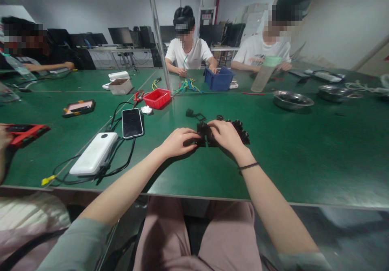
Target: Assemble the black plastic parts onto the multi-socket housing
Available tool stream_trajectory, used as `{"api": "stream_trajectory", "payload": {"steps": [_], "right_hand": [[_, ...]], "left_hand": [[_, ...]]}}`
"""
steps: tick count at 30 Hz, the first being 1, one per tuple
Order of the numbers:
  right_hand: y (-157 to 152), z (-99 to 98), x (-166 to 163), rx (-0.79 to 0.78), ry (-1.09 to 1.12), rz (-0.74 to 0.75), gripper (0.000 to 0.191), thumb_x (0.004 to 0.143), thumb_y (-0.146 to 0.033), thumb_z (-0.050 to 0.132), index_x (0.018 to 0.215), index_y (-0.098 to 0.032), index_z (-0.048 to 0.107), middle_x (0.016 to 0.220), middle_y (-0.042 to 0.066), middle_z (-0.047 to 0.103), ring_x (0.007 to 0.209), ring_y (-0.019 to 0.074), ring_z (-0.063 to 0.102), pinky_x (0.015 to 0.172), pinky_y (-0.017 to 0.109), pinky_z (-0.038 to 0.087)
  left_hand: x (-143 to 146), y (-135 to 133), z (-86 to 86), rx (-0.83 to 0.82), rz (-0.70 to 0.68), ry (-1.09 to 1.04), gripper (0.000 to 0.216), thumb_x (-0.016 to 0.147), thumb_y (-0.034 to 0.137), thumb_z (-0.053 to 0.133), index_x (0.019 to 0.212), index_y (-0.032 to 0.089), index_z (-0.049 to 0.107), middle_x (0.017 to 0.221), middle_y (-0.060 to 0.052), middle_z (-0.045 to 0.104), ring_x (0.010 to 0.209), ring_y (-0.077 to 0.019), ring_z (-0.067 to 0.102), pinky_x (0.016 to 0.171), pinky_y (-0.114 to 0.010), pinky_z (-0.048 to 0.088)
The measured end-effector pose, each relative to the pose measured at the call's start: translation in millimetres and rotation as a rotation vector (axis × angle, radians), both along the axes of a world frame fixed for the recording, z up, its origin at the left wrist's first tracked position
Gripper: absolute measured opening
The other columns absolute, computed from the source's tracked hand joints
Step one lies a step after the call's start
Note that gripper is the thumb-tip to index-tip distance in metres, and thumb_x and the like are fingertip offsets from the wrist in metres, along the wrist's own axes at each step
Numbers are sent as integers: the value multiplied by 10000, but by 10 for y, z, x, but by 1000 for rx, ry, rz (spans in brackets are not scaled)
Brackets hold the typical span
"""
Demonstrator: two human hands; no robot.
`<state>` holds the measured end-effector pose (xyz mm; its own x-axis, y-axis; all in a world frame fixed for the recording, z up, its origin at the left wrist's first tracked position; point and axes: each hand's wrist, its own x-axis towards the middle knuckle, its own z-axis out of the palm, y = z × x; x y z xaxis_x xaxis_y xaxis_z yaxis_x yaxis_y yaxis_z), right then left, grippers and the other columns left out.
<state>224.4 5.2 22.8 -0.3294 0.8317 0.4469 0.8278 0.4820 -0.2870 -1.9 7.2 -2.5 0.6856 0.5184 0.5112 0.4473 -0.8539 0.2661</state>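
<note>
**Two hands at a cluster of small black parts on a green worktable**

The black parts (244,135) lie near the table's front edge, under and between the hands. They are dark and slightly glossy, with flat, square-cornered bases and rounded, knobby tops; a narrow gap divides the left piece from the rest. Just beyond lies a loose black piece (199,116) with an open, frame-like end.

The left hand (180,142) touches the left piece with bent fingers; the right hand (225,135) covers part of the cluster, fingertips down. Whether either grips firmly cannot be told.

The green worktable (188,177) has a smooth, faintly shiny top. To the left lie a white power bank (95,153), a phone (132,123) with a dark screen, and black cables (129,161). Farther back stand a red bin (157,99), a blue bin (219,80), a green-lidded bottle (264,75) and metal bowls (292,100). Co-workers sit across the table; monitors (120,36) line the pale wall behind.

A wall sign (207,16) bears red characters, and one white shirt (258,56) a print; both are too small to read.
</note>
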Motion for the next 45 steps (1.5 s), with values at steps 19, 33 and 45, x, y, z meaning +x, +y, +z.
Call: {"api": "stream_trajectory", "payload": {"steps": [19,33,45], "right_hand": [[-51,17,-27,27,39,178,187,868,-216,567,1013,-189,681,1054,99,739,1010,257,664,942,439,455],[-63,-10,-46,-13,12,254,286,793,-208,636,1073,-162,679,1074,117,730,1019,263,665,935,424,473],[-52,-20,-63,-40,-25,256,297,800,-206,666,1091,-144,667,1073,124,725,1009,268,662,921,425,479]], "left_hand": [[4,-1,-1,-37,21,78,366,882,317,593,1234,225,635,1115,-102,696,1013,-227,659,889,-376,510],[3,-14,22,-46,6,100,408,888,328,588,1274,198,609,1174,-115,680,1049,-247,643,907,-385,496],[-2,-8,21,-52,11,139,427,909,361,565,1305,203,583,1214,-114,665,1078,-252,632,922,-395,482]]}}
